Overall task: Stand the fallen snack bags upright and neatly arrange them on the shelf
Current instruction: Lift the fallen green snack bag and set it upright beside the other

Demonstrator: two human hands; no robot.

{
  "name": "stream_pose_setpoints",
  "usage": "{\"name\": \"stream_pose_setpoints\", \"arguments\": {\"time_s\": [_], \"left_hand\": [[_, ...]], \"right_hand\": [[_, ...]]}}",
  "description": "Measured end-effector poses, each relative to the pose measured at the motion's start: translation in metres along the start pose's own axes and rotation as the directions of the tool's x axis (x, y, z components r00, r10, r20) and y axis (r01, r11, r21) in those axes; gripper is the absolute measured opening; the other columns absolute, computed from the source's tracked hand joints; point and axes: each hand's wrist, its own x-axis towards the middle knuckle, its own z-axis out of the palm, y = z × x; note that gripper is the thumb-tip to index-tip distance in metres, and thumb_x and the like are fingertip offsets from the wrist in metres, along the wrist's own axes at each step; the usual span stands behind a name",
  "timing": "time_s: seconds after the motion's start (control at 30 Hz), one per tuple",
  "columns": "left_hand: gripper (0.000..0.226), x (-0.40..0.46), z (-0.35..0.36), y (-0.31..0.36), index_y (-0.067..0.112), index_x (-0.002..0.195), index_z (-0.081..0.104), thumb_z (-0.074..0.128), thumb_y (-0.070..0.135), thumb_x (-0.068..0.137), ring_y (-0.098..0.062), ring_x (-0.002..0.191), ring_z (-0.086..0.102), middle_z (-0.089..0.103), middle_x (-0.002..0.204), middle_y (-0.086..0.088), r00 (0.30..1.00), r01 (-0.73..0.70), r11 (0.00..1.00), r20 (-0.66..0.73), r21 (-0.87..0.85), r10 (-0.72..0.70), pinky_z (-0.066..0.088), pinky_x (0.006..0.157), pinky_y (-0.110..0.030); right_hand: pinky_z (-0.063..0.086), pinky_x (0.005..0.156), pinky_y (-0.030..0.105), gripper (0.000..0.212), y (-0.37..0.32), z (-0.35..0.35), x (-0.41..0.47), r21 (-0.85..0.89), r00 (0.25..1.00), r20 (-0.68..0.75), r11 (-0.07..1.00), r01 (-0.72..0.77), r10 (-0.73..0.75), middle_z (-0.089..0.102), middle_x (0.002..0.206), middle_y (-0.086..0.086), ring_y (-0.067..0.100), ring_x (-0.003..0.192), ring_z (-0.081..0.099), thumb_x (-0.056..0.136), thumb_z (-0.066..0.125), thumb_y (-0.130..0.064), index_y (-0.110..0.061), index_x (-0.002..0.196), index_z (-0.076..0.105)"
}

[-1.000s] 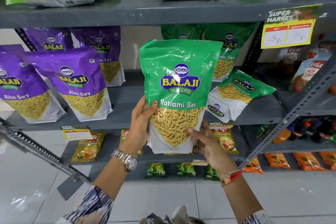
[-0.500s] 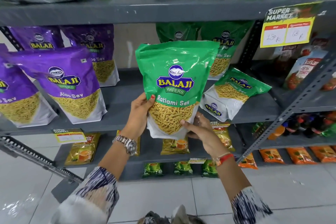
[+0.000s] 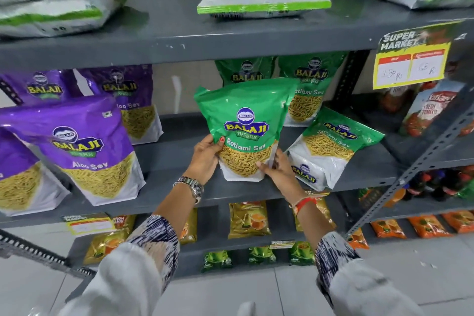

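Note:
A green Ratlami Sev bag point(image 3: 246, 123) stands upright on the grey middle shelf point(image 3: 179, 187), its base resting on the shelf. My left hand point(image 3: 205, 156) grips its lower left edge and my right hand point(image 3: 278, 169) holds its lower right corner. To its right another green Ratlami Sev bag point(image 3: 331, 146) lies tilted back on the shelf. Two more green bags point(image 3: 307, 84) stand behind. Purple Aloo Sev bags point(image 3: 84, 149) stand on the left half of the shelf.
Green-and-white bags point(image 3: 264, 0) lie flat on the top shelf. A yellow price tag point(image 3: 410, 61) hangs from that shelf's edge at right. Small yellow and green packets point(image 3: 248, 220) fill the lower shelves. A slanted metal upright point(image 3: 410, 177) stands at right, with tomato packs beyond.
The green bag moved away from me and down, from held in the air to standing on the middle shelf. Both hands went with it and kept their hold.

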Motion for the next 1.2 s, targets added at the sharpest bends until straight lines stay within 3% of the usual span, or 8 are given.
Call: {"name": "stream_pose_setpoints", "arguments": {"time_s": [0.27,0.43,0.57,0.7,0.83,0.93,1.07,1.2], "left_hand": [[0.048,0.002,-0.002,-0.012,0.006,0.127,0.047,0.061,0.0,0.082,-0.013,0.088,0.064,0.066,0.104,-0.001,0.965,-0.116,0.993,-0.235,0.005,0.113,0.055,0.076,-0.029],[0.017,-0.029,0.034,-0.035,0.022,0.074,0.05,0.062,0.013,0.082,0.001,0.056,0.041,0.046,0.067,0.008,0.622,-0.377,0.91,-0.68,0.174,0.388,0.038,0.059,-0.02],[0.016,-0.057,0.102,-0.06,0.017,0.067,0.05,0.051,0.009,0.081,0.004,0.055,0.043,0.052,0.056,0.018,0.801,-0.439,0.845,-0.293,0.306,0.522,0.035,0.055,-0.013],[0.01,-0.039,0.165,-0.074,0.01,0.09,0.06,0.052,0.016,0.088,0.004,0.074,0.054,0.06,0.084,0.005,0.946,-0.319,0.745,0.152,0.585,0.285,0.044,0.067,-0.017],[0.023,0.014,0.204,-0.066,0.001,0.103,0.058,0.047,0.017,0.09,-0.022,0.074,0.06,0.063,0.093,-0.009,0.972,-0.152,0.625,0.001,0.765,0.235,0.047,0.063,-0.022],[0.022,0.055,0.204,-0.061,-0.006,0.09,0.059,0.046,0.013,0.087,-0.039,0.096,0.062,0.064,0.106,-0.03,0.981,0.007,0.468,-0.097,0.884,0.168,0.047,0.069,-0.04],[0.02,0.068,0.213,-0.069,-0.001,0.088,0.057,0.044,0.013,0.093,-0.038,0.11,0.055,0.055,0.124,-0.033,0.988,0.072,0.319,-0.023,0.945,-0.153,0.033,0.066,-0.031],[0.044,0.085,0.202,-0.086,-0.007,0.11,0.061,0.063,0.028,0.083,-0.026,0.099,0.059,0.061,0.123,-0.023,0.961,0.146,0.538,0.009,0.83,-0.276,0.046,0.087,-0.035]], "right_hand": [[0.046,0.098,0.025,0.054,-0.01,0.007,-0.005,0.058,0.981,-0.175,0.993,0.098,-0.087,0.062,0.118,0.001,0.01,0.111,0.059,0.077,0.067,0.003,-0.011,0.125,0.049],[0.048,0.074,0.013,0.023,-0.033,-0.032,-0.043,-0.011,0.771,-0.603,0.968,0.249,-0.205,0.068,0.096,0.002,0.008,0.085,0.065,0.081,0.055,0.006,0.004,0.103,0.063],[0.048,0.074,0.015,0.02,-0.022,-0.092,-0.032,0.036,0.552,-0.83,0.978,0.203,-0.084,0.062,0.095,0.011,0.011,0.085,0.06,0.081,0.057,-0.001,0.0,0.1,0.061],[0.046,0.088,0.036,0.03,0.01,-0.132,-0.003,0.26,0.595,-0.757,0.96,-0.105,0.27,0.055,0.104,0.011,0.026,0.1,0.057,0.08,0.068,-0.016,-0.009,0.102,0.049],[0.049,0.09,0.041,0.053,0.038,-0.152,0.012,0.351,0.7,-0.507,0.863,-0.364,0.502,0.058,0.113,0.015,0.028,0.104,0.057,0.078,0.067,-0.043,-0.001,0.108,0.056],[0.055,0.066,0.037,0.031,0.037,-0.153,0.012,0.443,0.777,-0.362,0.829,-0.342,0.515,0.06,0.095,0.017,0.028,0.085,0.06,0.085,0.062,-0.039,-0.009,0.078,0.056],[0.056,0.061,0.032,0.047,0.047,-0.158,0.017,0.567,0.773,-0.293,0.754,-0.333,0.562,0.065,0.109,0.019,0.033,0.099,0.065,0.079,0.07,-0.034,0.001,0.107,0.056],[0.049,0.061,0.036,0.037,0.052,-0.176,0.018,0.532,0.756,-0.326,0.771,-0.35,0.568,0.06,0.085,0.013,0.028,0.075,0.059,0.077,0.068,-0.036,-0.004,0.091,0.056]]}}
